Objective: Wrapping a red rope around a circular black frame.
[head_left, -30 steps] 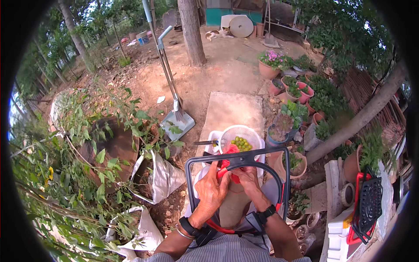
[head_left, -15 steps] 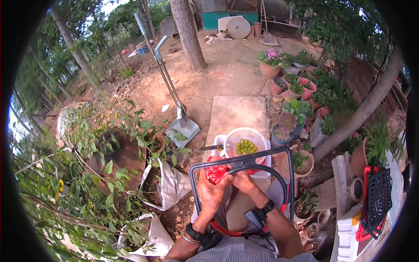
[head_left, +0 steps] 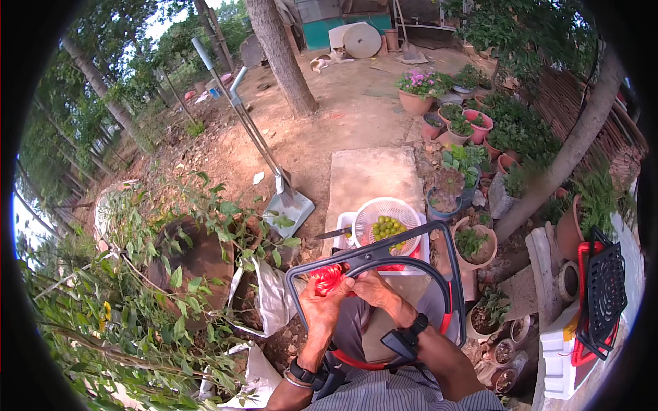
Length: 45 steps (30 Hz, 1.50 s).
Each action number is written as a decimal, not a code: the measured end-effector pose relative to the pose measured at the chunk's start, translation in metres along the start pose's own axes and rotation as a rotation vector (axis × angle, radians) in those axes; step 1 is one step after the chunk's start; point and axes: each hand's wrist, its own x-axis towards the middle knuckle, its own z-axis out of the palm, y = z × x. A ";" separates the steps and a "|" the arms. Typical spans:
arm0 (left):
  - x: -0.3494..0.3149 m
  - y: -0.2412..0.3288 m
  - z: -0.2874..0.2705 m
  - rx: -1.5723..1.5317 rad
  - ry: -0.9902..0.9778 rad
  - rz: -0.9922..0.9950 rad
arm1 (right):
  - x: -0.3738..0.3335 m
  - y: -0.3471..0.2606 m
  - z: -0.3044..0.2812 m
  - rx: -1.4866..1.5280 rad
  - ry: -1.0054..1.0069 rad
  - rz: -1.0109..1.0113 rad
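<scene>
My left hand (head_left: 319, 312) is closed around a shiny red bundle of cord (head_left: 327, 277), with its thumb pointing toward my other hand. Close beside it, my right hand (head_left: 376, 288) has its fingers pinched at the inner bar of a black tubular frame (head_left: 411, 241); what lies between those fingertips is hidden. The frame has red lower parts and stands tilted over my lap, like a folding seat frame. Just beyond it, a pale perforated basket (head_left: 367, 216) holds several green round fruits (head_left: 389, 227). It sits in a white tray (head_left: 345, 220), with a dark-bladed knife (head_left: 333, 233) across the tray's left edge.
A long-handled dustpan (head_left: 291, 212) stands ahead on the left, near leafy plants and white sacks (head_left: 271, 299). Potted plants (head_left: 475, 248) and a leaning trunk (head_left: 541, 195) line the right. A black and red slatted item (head_left: 603, 294) rests on a white box (head_left: 558, 356).
The black frame has tilted more, its left end lower and its right end higher. Both hands have shifted slightly left and stay close together. The whole view has turned a little.
</scene>
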 end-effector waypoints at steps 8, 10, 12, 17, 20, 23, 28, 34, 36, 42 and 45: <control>0.000 -0.003 -0.003 0.052 0.012 0.017 | -0.008 -0.019 0.003 -0.140 -0.001 -0.011; 0.001 0.000 0.003 0.018 -0.019 0.056 | -0.004 -0.010 -0.001 0.121 0.016 -0.024; 0.004 0.004 -0.003 0.035 -0.036 0.023 | -0.002 -0.001 -0.004 -0.005 0.036 -0.026; 0.004 0.008 -0.009 -0.082 -0.073 -0.122 | 0.003 -0.022 -0.001 -0.088 -0.104 -0.018; 0.004 0.003 -0.007 -0.074 -0.073 -0.087 | 0.004 -0.009 0.001 0.010 -0.033 -0.113; 0.009 -0.008 -0.010 -0.072 -0.057 -0.059 | -0.002 -0.013 -0.005 -0.568 0.190 -0.234; 0.017 -0.022 -0.009 -0.002 0.001 -0.022 | -0.048 -0.085 0.008 -0.633 0.233 -0.188; 0.019 -0.062 -0.019 0.179 0.023 0.156 | -0.023 -0.115 0.041 -1.260 0.215 -0.411; 0.020 -0.063 -0.019 0.290 0.067 0.166 | -0.011 -0.102 0.043 -1.295 0.233 -0.413; 0.016 -0.055 -0.020 0.314 0.102 0.155 | -0.003 -0.083 0.045 -1.141 0.262 -0.504; 0.021 -0.063 -0.023 0.395 0.112 0.149 | -0.003 -0.079 0.046 -1.180 0.293 -0.545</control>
